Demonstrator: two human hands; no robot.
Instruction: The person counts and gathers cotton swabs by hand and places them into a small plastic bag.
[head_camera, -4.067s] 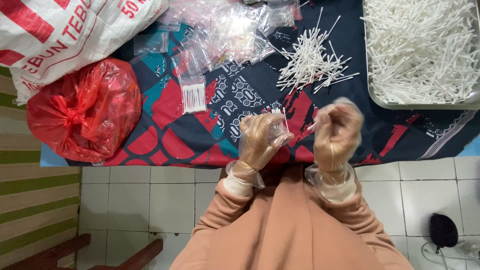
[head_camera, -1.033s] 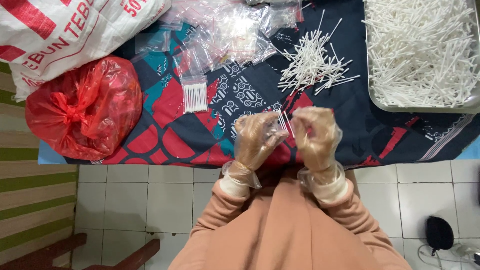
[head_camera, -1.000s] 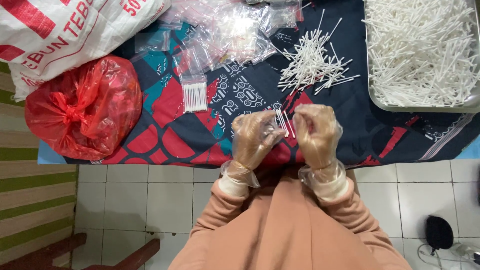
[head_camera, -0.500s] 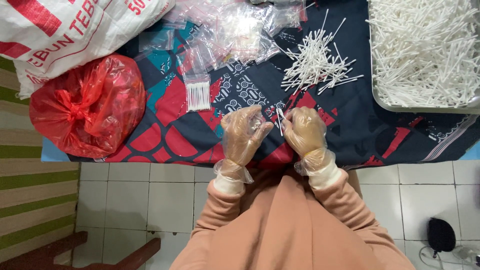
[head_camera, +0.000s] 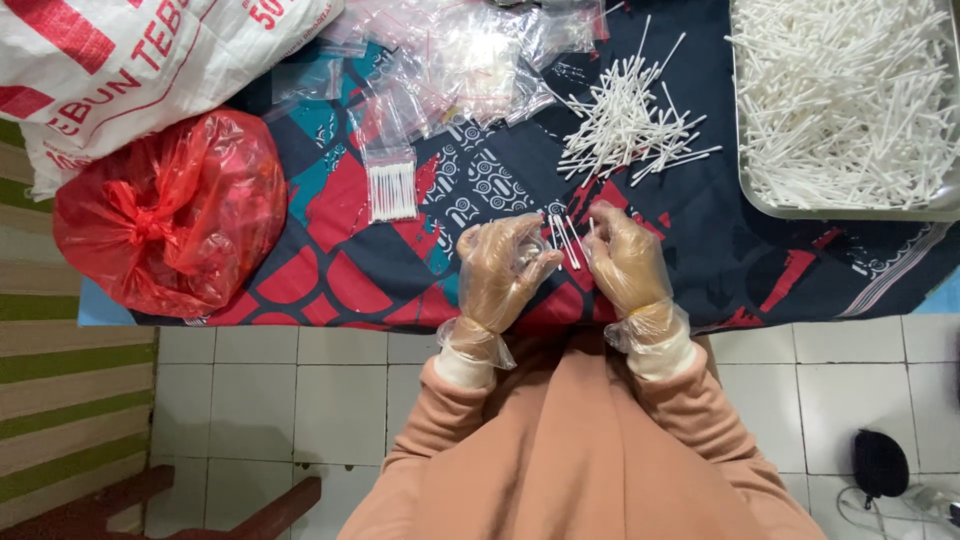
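Observation:
Both my hands wear clear plastic gloves and meet over the near edge of the patterned cloth (head_camera: 700, 250). My left hand (head_camera: 500, 270) grips a small clear plastic bag (head_camera: 535, 250). My right hand (head_camera: 625, 260) pinches a few white cotton swabs (head_camera: 570, 240), whose ends lie at the bag's mouth. Just beyond my hands a loose pile of cotton swabs (head_camera: 625, 125) lies on the cloth. To the left of it lies a small filled bag of swabs (head_camera: 392, 190).
A grey tray (head_camera: 850, 208) full of cotton swabs sits at the far right. A heap of empty clear bags (head_camera: 470, 60) lies at the back. A red plastic bag (head_camera: 170, 210) and a white sack (head_camera: 130, 60) are at the left. White floor tiles lie below.
My hands have dropped from chest height down to the cloth and come closer together. The swabs in my right hand now meet the small bag in my left.

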